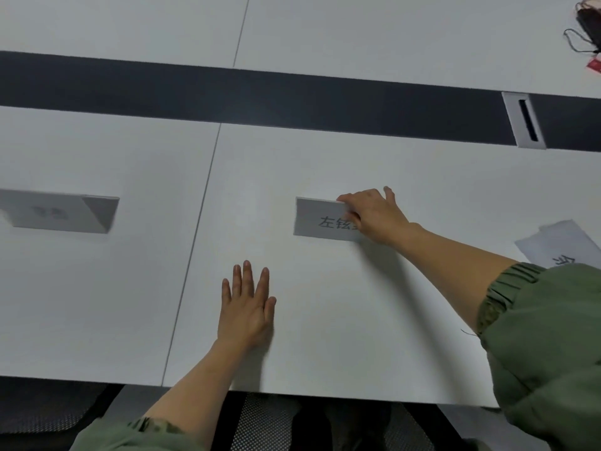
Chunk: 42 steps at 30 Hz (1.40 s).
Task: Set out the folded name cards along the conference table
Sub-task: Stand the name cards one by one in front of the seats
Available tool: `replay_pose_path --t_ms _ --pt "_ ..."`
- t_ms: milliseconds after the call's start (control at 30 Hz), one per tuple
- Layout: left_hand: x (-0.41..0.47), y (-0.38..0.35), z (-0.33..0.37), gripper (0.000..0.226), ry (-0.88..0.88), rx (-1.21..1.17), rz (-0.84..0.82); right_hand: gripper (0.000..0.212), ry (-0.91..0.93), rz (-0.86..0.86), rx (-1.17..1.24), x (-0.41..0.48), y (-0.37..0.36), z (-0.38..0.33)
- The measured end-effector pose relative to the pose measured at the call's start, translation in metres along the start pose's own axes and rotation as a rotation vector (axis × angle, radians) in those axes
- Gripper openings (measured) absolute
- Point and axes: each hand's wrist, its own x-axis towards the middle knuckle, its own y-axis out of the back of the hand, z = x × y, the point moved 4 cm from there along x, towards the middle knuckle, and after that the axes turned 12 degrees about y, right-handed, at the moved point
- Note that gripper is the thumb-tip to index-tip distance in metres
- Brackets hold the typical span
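Right hand [374, 216] on card [320, 219], mid-table [357, 320], right of the panel seam. Grip clamped on the card's upper right corner, fingers curled over its top edge. Card stands upright, print facing the person. Left hand [248, 304] lies flat on table nearer the person, fingers straight, grip apart, holding nothing. 2nd card [61, 213] stands well apart to the left, blurred. Loose sheet [559, 242] lies at right, beside the right forearm. Dark strip [260, 96] runs beyond both cards, 1 slot [525, 120] in it.

White table [325, 320] with dark grey strip [260, 99]; white name card [317, 213] lettered black; olive-green sleeves [536, 336].
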Motion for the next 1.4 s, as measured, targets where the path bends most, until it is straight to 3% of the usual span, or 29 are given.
replay_pose_path --t_ms 200,300,433,733,1133,1400 --pt "0.002 0.031 0.011 0.052 0.01 0.098 -0.107 0.055 -0.027 -0.051 -0.076 -0.013 0.005 0.004" --pt "-0.005 0.046 0.027 0.037 0.012 0.083 -0.138 0.058 -0.074 0.036 -0.021 -0.04 0.018 0.005" --pt "-0.018 0.074 0.077 0.038 -0.056 0.008 -0.198 0.045 -0.247 0.204 0.037 -0.109 0.042 0.033" --pt "-0.064 0.122 0.247 0.037 -0.307 -0.028 -0.065 0.022 -0.62 0.352 0.217 -0.327 0.041 0.138" --pt "-0.179 0.069 0.466 0.035 -0.45 -0.03 -0.038 0.028 -0.77 0.332 0.262 -0.592 0.008 0.271" --pt "-0.173 0.075 0.533 0.044 -0.491 0.08 0.061 0.032 -0.87 0.253 0.303 -0.648 -0.022 0.344"
